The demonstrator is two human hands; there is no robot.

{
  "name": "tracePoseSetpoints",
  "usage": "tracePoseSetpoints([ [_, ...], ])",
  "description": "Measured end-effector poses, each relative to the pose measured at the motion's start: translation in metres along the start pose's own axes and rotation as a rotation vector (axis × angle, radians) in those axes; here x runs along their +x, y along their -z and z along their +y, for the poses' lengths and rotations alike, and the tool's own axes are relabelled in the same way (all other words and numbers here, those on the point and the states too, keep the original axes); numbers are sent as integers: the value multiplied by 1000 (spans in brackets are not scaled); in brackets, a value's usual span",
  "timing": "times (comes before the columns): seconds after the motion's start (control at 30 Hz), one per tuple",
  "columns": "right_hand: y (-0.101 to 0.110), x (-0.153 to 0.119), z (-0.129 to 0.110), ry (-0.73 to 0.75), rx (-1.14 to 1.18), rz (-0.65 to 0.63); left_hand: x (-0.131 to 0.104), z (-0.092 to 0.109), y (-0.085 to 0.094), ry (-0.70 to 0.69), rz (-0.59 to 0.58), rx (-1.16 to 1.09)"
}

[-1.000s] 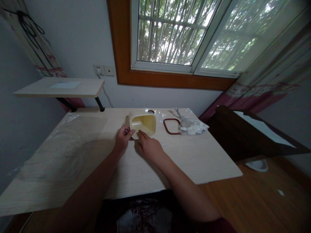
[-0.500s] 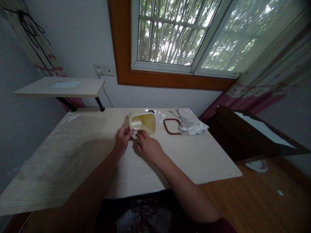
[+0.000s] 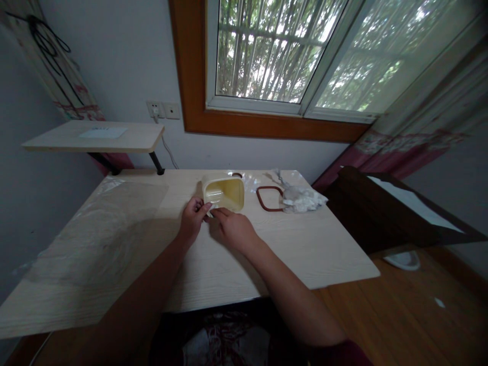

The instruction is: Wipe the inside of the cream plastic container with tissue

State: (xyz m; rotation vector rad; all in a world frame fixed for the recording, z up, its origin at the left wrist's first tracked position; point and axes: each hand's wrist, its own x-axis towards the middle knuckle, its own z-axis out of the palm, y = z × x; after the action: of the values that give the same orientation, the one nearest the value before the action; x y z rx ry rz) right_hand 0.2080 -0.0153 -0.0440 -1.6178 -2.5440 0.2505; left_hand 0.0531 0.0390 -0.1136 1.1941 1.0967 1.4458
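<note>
A pale yellow plastic container [image 3: 232, 190] lies tipped on the table [image 3: 305, 254], its open mouth facing me. At its lower left corner, my left hand [image 3: 192, 219] is closed, thumb and fingers pinching a small whitish piece [image 3: 211, 209] too small to name. My right hand [image 3: 234, 229] is just right of it, palm down, fingertips drawn together at the same piece. What lies under those fingertips is hidden. Whether either hand also touches the container's rim I cannot tell.
Right of the container lie a brown rounded-square ring [image 3: 260, 200] and a clear plastic bag [image 3: 305, 198] with whitish contents. Another brown piece [image 3: 237, 175] shows behind the container. A clear plastic sheet [image 3: 102, 229] covers the table's left side, below a raised shelf [image 3: 95, 137].
My right hand has moved slightly down and its fingers have flattened near the small piece. My left hand and the container have stayed in place.
</note>
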Motion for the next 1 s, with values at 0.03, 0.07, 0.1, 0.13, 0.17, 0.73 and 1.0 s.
tracePoseSetpoints([
  [0.03,1,1,1,5,-5,-3,0,0,0,-1,-4,4],
  [0.07,1,3,2,8,-8,-4,0,-1,0,-4,-9,9],
  [0.1,2,4,3,9,-10,-6,0,-1,1,-8,-13,16],
  [0.13,2,6,4,8,-13,-10,0,-2,1,-11,-17,23],
  [0.17,3,7,5,4,-15,-12,0,-2,1,-16,-20,29],
  [0.73,6,20,16,-204,-127,-84,-2,-2,-1,-14,-22,38],
  [1.0,6,17,21,-255,-140,-72,-2,-3,0,-18,-14,42],
])
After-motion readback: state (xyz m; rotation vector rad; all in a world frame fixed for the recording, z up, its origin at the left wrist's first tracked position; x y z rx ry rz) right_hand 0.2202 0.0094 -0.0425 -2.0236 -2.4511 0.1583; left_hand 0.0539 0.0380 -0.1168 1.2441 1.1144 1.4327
